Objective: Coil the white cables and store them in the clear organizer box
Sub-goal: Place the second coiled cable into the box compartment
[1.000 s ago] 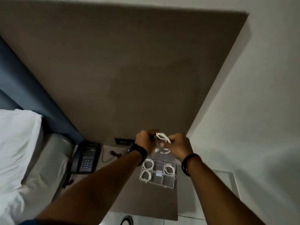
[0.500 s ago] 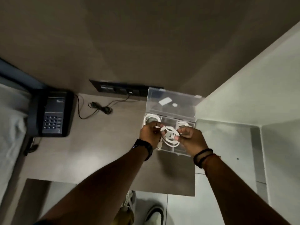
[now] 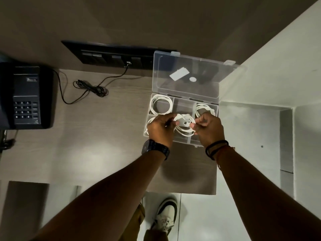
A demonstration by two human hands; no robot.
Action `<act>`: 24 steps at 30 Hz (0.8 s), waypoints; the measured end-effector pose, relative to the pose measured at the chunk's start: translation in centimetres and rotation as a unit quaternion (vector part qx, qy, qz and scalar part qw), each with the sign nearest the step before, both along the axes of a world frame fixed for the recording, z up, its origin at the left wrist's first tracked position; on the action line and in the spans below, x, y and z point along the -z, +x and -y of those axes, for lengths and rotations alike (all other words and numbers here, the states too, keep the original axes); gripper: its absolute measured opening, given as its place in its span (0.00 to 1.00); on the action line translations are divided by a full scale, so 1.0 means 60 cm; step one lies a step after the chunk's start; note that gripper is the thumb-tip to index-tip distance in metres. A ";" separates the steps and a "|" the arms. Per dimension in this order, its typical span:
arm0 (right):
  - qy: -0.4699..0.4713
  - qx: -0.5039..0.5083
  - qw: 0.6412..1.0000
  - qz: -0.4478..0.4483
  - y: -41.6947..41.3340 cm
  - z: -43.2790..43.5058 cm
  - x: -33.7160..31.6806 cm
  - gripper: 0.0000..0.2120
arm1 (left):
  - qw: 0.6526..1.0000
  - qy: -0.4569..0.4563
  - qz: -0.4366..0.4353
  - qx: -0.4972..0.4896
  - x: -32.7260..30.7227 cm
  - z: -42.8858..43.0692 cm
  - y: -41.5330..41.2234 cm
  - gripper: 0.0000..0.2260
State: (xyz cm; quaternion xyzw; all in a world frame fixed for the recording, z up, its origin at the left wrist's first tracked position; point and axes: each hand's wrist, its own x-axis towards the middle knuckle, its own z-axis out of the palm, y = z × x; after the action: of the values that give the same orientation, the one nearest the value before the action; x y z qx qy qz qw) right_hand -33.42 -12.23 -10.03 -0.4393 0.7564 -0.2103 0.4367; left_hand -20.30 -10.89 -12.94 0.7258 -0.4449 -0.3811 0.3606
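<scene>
A clear organizer box (image 3: 182, 103) lies open on the bedside table, its lid (image 3: 185, 75) tilted back against the wall. Both hands hold one coiled white cable (image 3: 185, 126) just above the box's middle front compartment: my left hand (image 3: 160, 127) pinches its left side, my right hand (image 3: 208, 128) its right side. Another coiled cable (image 3: 160, 106) fills the back-left compartment, and one more coil (image 3: 204, 108) sits in the back-right compartment. A further coil (image 3: 150, 121) in the front-left compartment is mostly hidden under my left hand.
A black desk phone (image 3: 26, 96) stands at the table's left. Its black cord (image 3: 90, 88) runs to a dark wall socket panel (image 3: 111, 56) behind. The wooden table's front edge (image 3: 182, 193) lies below the box. My shoe (image 3: 165, 216) shows on the tiled floor.
The view tilted down from the wall to the table. Both hands have lowered the coiled cable from above the box to just over its middle front compartment.
</scene>
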 end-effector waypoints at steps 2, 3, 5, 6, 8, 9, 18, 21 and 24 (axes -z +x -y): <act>-0.001 0.006 1.000 -0.006 0.004 -0.003 0.001 0.08 | 0.998 -0.034 0.049 0.017 0.001 -0.005 0.001 0.09; 0.000 0.007 1.000 -0.013 0.007 -0.004 0.001 0.08 | 0.997 -0.040 0.067 0.025 0.002 -0.005 0.003 0.09; -0.002 0.010 1.000 -0.023 0.014 -0.006 0.006 0.06 | 0.991 -0.039 0.128 0.031 0.004 -0.003 0.010 0.10; -0.008 0.015 1.000 -0.023 0.018 -0.007 0.008 0.04 | 0.986 -0.031 0.161 0.028 0.004 -0.003 0.014 0.10; -0.017 0.022 0.999 -0.030 0.028 -0.009 0.010 0.03 | 0.979 -0.034 0.197 0.034 0.008 -0.003 0.023 0.10; -0.018 0.020 0.999 -0.042 0.031 -0.009 0.010 0.04 | 0.976 -0.041 0.209 0.042 0.010 -0.003 0.027 0.11; -0.030 -0.137 0.964 -0.225 0.038 -0.020 0.009 0.08 | 0.951 -0.079 0.230 0.192 0.008 -0.002 0.055 0.09; -0.032 -0.197 0.940 -0.277 0.042 -0.022 0.008 0.09 | 0.929 -0.103 0.253 0.252 0.005 -0.002 0.060 0.17; -0.027 -0.237 0.922 -0.304 0.042 -0.025 0.009 0.09 | 0.901 -0.163 0.266 0.301 0.003 -0.002 0.062 0.19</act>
State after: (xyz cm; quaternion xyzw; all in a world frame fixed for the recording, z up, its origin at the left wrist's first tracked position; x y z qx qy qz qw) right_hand -30.92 -10.75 -10.54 -0.6601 0.7206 0.0223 0.2110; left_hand -16.57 -10.75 -13.15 0.5627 -0.7775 -0.1868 0.2099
